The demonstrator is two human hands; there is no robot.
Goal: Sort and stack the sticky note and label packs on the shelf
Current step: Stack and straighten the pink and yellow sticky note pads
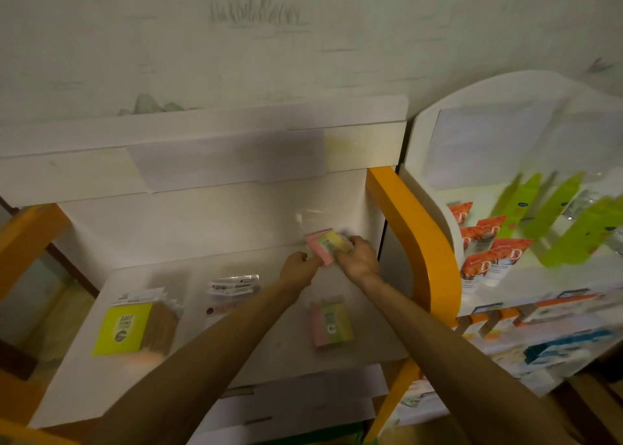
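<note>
1. Both hands, the left hand (298, 267) and the right hand (358, 256), grip a pink-and-yellow sticky note pack (325, 245) between them, held above the white shelf (236, 360) near its back panel.
2. A matching pack (332, 326) lies on the shelf below; a yellow "2207" pack (123, 328) sits far left.
3. The motion blurs the fingers.

A white shelf (263, 360) carries the packs, its flat board running between orange side posts, with a white back panel rising behind it. Near the left front lies a yellow pack marked 2207 (123, 328), with a brownish stack of similar packs just beside it on its right. Further back, toward the middle, lies a clear-wrapped label pack (232, 293) with dark print, too blurred to read. On the right side lies a pink, green and yellow sticky note pack (332, 325), flat on the board and well apart from the yellow one.
</note>
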